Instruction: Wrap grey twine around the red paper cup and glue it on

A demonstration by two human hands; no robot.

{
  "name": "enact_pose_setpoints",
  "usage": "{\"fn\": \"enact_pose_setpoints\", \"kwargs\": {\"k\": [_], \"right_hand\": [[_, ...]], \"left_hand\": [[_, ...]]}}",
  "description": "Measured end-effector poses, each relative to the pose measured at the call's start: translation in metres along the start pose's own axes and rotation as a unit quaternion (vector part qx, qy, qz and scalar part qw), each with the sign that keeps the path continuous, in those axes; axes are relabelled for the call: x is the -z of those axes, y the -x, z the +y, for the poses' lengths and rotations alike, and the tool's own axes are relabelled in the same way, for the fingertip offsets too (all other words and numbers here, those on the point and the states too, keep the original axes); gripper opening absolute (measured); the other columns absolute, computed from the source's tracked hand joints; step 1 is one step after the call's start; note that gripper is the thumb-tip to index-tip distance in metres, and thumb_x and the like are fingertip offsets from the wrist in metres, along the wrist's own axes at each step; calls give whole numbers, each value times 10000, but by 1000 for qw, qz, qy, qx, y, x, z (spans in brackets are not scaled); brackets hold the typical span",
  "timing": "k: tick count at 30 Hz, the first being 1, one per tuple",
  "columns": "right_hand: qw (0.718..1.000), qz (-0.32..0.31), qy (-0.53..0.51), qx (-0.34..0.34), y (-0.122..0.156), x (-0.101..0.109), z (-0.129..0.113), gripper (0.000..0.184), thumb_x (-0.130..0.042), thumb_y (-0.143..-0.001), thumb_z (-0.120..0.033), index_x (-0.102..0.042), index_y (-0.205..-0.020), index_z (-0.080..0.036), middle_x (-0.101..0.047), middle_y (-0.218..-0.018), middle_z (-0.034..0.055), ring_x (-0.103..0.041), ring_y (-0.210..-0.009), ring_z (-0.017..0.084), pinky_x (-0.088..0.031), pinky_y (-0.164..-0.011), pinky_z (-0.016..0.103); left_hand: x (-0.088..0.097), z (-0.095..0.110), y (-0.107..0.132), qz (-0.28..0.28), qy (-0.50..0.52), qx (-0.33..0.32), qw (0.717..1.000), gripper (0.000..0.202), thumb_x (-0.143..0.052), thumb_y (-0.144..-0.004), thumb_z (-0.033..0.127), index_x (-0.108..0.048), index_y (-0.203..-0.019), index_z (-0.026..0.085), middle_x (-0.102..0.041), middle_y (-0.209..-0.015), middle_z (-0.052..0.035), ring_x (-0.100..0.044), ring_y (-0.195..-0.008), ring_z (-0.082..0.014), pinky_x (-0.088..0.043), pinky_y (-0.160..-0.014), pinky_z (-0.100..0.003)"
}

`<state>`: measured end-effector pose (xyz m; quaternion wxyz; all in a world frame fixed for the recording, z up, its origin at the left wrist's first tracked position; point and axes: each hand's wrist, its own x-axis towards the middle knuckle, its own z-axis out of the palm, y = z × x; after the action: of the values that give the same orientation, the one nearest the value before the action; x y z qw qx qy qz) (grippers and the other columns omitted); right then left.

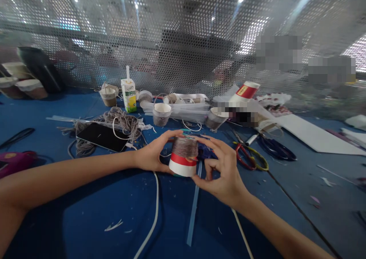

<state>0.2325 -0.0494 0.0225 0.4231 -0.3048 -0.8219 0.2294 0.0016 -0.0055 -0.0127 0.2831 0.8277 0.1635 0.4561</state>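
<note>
Between both hands is a paper cup (183, 163), upside down, its red and white part low and brown cord (185, 147) wound round the upper part. My left hand (154, 152) grips it from the left, thumb by the lower rim and fingers over the top. From the right, my right hand (221, 167) pinches it, thumb at the lower rim and fingertips at the top. Behind the cup a dark blue object is mostly hidden. A clear glue stick (195, 207) lies on the blue table (108, 201) just below the hands.
Left of the hands lie a phone (103, 136) and tangled grey cord (121, 118). Scissors (248, 158) are at the right. Cord-covered cups (161, 116), a drink carton (128, 95) and another paper cup (247, 91) stand farther back. A white cable (154, 221) crosses the front.
</note>
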Motion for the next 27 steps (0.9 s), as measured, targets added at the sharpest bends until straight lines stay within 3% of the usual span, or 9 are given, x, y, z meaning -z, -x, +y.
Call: {"fn": "enact_pose_setpoints", "kwargs": {"k": [4,7,11,15,20,23,24,25,27], "right_hand": [[998,-31,19,44,3,5,-10,826,-711,-716,-138,-272,-1390,-324,-354,-1475,175,-417,-431,7,-448,-374,254],[992,-103,-26,69,5,11,-16,555,-686,-737,-212,-442,-1228,-299,-530,-1343,121,-383,-413,25,-417,-355,248],[984,-146,-99,-1,4,16,-14,270,-653,-786,-352,-580,-1030,-263,-696,-1003,64,-378,-351,46,-381,-348,258],[982,-88,-155,-57,5,15,-7,234,-617,-823,-469,-627,-850,-237,-689,-912,87,-543,-439,120,-489,-469,324],[967,32,-216,-133,3,13,-8,254,-526,-899,-458,-567,-815,-222,-692,-764,47,-336,-286,40,-370,-309,249],[973,126,-171,-92,-2,14,-5,119,-569,-895,-360,-535,-895,-246,-686,-892,35,-373,-306,25,-372,-288,214],[979,125,-144,-65,-3,15,-3,202,-645,-845,-342,-526,-990,-268,-655,-1079,57,-402,-332,15,-396,-295,215],[987,104,-118,-40,-4,15,-1,419,-734,-765,-330,-494,-1107,-299,-553,-1285,86,-418,-359,1,-416,-300,220],[998,19,-65,-18,-4,15,4,856,-855,-606,-295,-370,-1309,-354,-257,-1521,145,-434,-403,-19,-446,-309,236]], "left_hand": [[2,3,-2,24,-41,10,999,813,-778,-679,268,-345,-1367,244,-465,-1317,-154,-486,-1258,-314,-432,-1046,-498],[3,-1,-1,52,-54,11,997,793,-760,-692,234,-346,-1368,238,-462,-1323,-155,-478,-1264,-311,-431,-1046,-498],[3,-3,0,60,-48,-3,997,778,-760,-695,215,-362,-1362,249,-451,-1347,-151,-445,-1306,-313,-396,-1083,-503],[2,0,-1,61,-30,-9,998,743,-738,-715,179,-361,-1349,265,-418,-1378,-145,-380,-1371,-310,-373,-1112,-501],[-1,-3,-3,89,5,-8,996,712,-760,-711,226,-363,-1301,263,-413,-1387,-147,-378,-1378,-304,-346,-1134,-498],[-1,-4,-3,79,27,-19,996,733,-767,-707,224,-335,-1298,266,-390,-1424,-157,-375,-1383,-307,-331,-1137,-508],[-1,-4,-3,68,36,-25,997,742,-767,-708,217,-326,-1303,268,-379,-1441,-160,-373,-1385,-308,-328,-1136,-512],[0,-3,-3,55,44,-31,997,756,-766,-708,211,-316,-1312,270,-362,-1459,-164,-362,-1392,-312,-326,-1135,-515],[1,-1,-3,23,53,-37,998,797,-771,-705,209,-289,-1338,269,-315,-1497,-178,-314,-1418,-324,-317,-1137,-521]]}}
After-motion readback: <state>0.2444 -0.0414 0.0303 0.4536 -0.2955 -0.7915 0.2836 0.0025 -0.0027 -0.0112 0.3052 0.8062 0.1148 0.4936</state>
